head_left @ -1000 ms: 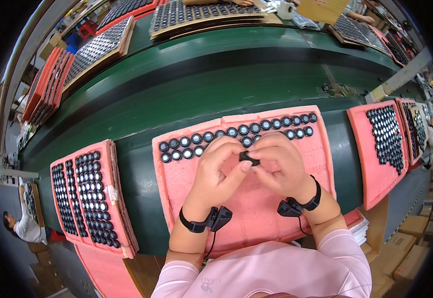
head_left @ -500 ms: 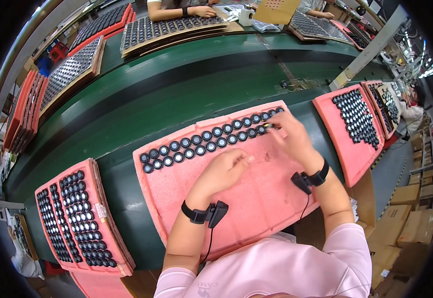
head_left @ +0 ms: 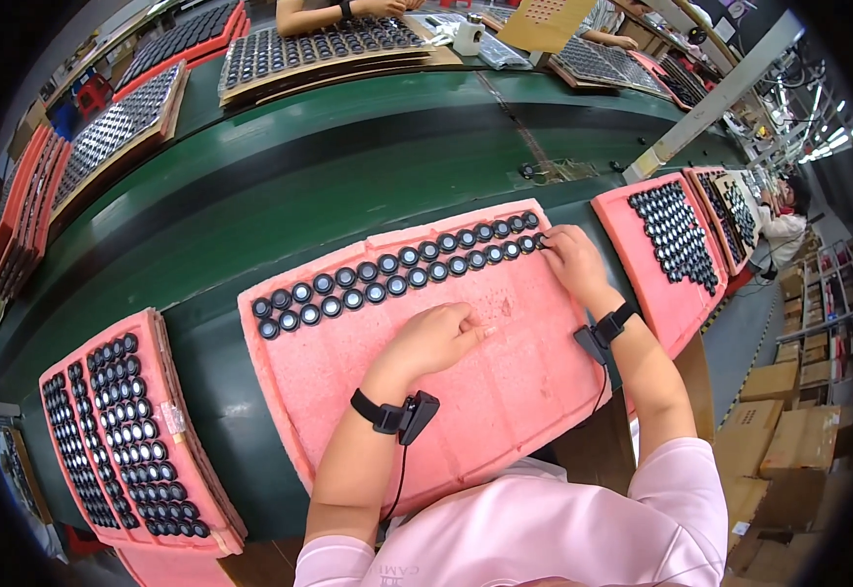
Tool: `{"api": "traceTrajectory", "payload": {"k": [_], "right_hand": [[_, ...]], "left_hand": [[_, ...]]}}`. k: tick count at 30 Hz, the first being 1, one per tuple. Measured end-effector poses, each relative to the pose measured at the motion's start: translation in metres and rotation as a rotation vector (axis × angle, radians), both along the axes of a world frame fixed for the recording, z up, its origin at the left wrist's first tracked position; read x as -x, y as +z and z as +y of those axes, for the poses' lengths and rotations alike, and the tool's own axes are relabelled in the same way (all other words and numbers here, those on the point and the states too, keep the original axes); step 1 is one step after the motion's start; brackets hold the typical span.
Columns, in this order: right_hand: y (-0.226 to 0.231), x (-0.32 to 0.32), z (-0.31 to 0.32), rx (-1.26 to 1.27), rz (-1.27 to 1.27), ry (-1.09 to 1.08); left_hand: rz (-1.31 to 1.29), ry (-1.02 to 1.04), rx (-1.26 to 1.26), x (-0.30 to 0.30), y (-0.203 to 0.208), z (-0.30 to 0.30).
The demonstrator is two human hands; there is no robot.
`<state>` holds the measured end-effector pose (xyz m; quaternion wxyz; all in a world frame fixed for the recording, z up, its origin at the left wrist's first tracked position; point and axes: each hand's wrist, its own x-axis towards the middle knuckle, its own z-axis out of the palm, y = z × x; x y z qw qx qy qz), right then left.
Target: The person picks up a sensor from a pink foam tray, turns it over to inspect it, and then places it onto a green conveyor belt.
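A pink foam tray (head_left: 505, 382) lies in front of me, with two rows of small round black parts (head_left: 376, 293) with pale centres along its far side. My right hand (head_left: 575, 264) is at the right end of the nearer row. Its fingertips are closed on a black round part (head_left: 541, 241) at that end. Over the middle of the tray, my left hand (head_left: 434, 340) is held with curled fingers, below the rows and apart from them. Whatever its fingers may hold is hidden. Each of my wrists wears a black strap with a small device.
Another pink tray full of black parts (head_left: 167, 391) sits at the left, and a further one (head_left: 676, 230) at the right. Beyond runs a green conveyor (head_left: 348, 166). Across it, people work at loaded trays (head_left: 329, 51). A metal post (head_left: 710, 112) rises at the right; cardboard boxes (head_left: 798, 430) stand below.
One more black part now sits at the right end of the nearer row, under my right fingers. My left hand stays curled over the tray. The whole view has shifted slightly.
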<state>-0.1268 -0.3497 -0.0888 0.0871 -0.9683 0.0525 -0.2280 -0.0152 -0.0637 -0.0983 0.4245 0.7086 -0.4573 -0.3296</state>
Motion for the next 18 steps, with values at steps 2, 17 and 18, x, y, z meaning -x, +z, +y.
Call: {"api": "traceTrajectory", "payload": {"k": [2,17,18], "right_hand": [[0.002,-0.003,-0.006,-0.009,0.007,0.008],[0.078,-0.094,-0.28,0.491,0.749,-0.56],[0.073,-0.098,-0.289,0.496,0.757,-0.554]], "left_hand": [[0.017,0.007,-0.001,-0.001,0.001,0.0],[0.034,0.072,-0.002,-0.009,0.007,0.002],[0.044,0.076,-0.002,-0.01,0.007,0.002]]}}
